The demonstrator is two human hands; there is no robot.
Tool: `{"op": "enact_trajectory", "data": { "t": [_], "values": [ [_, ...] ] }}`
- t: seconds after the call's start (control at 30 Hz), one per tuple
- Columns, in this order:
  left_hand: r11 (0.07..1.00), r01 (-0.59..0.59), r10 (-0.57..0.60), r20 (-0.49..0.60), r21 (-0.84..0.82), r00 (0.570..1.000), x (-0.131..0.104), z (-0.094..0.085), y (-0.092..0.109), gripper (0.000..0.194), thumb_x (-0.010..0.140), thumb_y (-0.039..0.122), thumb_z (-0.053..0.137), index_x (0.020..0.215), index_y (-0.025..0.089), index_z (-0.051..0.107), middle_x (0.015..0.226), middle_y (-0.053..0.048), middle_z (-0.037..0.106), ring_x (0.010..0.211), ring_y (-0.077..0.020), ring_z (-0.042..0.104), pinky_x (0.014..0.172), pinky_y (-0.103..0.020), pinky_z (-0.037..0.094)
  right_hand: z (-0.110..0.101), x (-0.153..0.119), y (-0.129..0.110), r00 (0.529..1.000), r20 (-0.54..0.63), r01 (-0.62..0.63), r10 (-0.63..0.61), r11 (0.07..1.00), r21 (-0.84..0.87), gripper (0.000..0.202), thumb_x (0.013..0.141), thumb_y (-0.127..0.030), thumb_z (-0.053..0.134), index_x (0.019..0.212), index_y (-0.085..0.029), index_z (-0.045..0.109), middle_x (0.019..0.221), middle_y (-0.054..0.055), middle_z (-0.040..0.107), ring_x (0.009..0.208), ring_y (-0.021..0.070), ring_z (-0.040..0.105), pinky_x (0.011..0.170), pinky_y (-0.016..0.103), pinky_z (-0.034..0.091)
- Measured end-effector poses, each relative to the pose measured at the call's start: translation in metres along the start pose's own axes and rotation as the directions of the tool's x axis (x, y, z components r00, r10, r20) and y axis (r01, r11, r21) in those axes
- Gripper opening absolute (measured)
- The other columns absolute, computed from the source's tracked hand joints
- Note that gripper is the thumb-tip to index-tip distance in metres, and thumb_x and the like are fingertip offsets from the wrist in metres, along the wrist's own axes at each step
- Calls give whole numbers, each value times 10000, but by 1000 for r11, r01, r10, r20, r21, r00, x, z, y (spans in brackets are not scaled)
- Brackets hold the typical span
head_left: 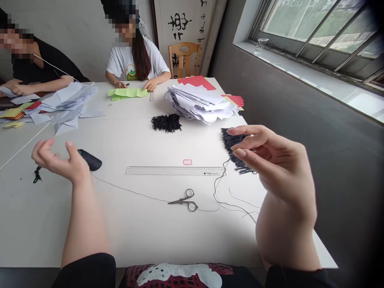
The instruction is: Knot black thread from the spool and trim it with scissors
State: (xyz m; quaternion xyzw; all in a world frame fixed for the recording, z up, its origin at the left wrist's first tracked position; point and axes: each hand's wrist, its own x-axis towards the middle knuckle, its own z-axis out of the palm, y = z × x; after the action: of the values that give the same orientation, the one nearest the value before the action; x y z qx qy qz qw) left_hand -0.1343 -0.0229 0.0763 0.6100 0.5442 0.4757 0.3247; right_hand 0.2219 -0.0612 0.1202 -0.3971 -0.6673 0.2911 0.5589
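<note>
My left hand (60,160) is raised at the left, palm up, with loosely curled fingers and the thumb apart; nothing shows in it. Just beside it lies a dark spool of thread (91,161), and a small black thread knot (37,175) is beyond its wrist side. My right hand (283,172) hovers at the right with thumb and fingertips slightly apart, in front of a bundle of black cut threads (230,141) that it partly hides. Between the hands are metal scissors (183,201) and a clear ruler (168,171). A thin thread runs from the spool past the scissors.
A small red rectangular outline piece (187,162) lies above the ruler. Farther back are a black tassel bundle (166,123), a stack of white papers (199,102) and a paper heap (64,106). Two people sit across the table (144,236); one handles green paper (127,93).
</note>
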Motion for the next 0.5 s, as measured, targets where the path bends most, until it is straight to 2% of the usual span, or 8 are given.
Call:
{"op": "enact_trajectory", "data": {
  "t": [0.1,0.17,0.23,0.3,0.37,0.43,0.5],
  "values": [
    [988,16,3,129,-151,992,-10,53,36,388,792,449,680,1048,158,661,856,-47,716,543,-99,544,474,-234,396,15,10,1,998,65,10,-11,1000,18,71,777,-231,740,725,-216,694,955,68,651,1030,209,590,481,222,440],
    [966,42,18,227,-256,974,-16,83,51,395,805,454,663,1073,164,678,889,-68,729,514,-91,534,448,-231,384,27,16,1,995,98,-1,-3,999,43,79,782,-248,737,729,-212,691,958,63,631,1011,200,581,505,229,445],
    [928,93,39,341,-361,939,-19,105,60,398,814,457,649,1089,173,692,920,-85,736,474,-77,506,418,-230,358,38,21,2,993,118,-27,17,996,79,100,787,-274,734,736,-203,686,989,63,621,962,183,586,515,235,450],
    [882,155,57,427,-445,903,-22,117,64,375,820,453,646,1075,185,710,917,-89,742,435,-60,459,396,-229,333,45,24,6,992,120,-53,39,992,117,126,787,-298,735,740,-196,679,996,62,619,942,174,589,532,236,466],
    [857,202,43,455,-474,889,-23,121,64,307,811,433,668,981,188,740,852,-78,743,407,-45,407,388,-227,322,48,24,12,992,111,-77,59,984,162,142,787,-309,736,744,-193,668,969,56,630,896,154,596,535,225,470],
    [862,248,-18,463,-441,886,-24,119,62,251,774,416,712,855,183,753,737,-58,725,391,-41,373,375,-224,311,49,25,17,988,117,-125,100,965,229,164,799,-326,725,758,-188,646,939,44,650,743,106,593,472,202,433],
    [872,316,-94,507,-373,857,-23,114,59,243,723,415,754,769,177,749,653,-47,695,384,-47,377,354,-218,297,47,26,22,977,138,-202,166,927,315,208,820,-365,699,772,-186,605,920,31,667,576,59,549,390,184,369]
  ]
}}
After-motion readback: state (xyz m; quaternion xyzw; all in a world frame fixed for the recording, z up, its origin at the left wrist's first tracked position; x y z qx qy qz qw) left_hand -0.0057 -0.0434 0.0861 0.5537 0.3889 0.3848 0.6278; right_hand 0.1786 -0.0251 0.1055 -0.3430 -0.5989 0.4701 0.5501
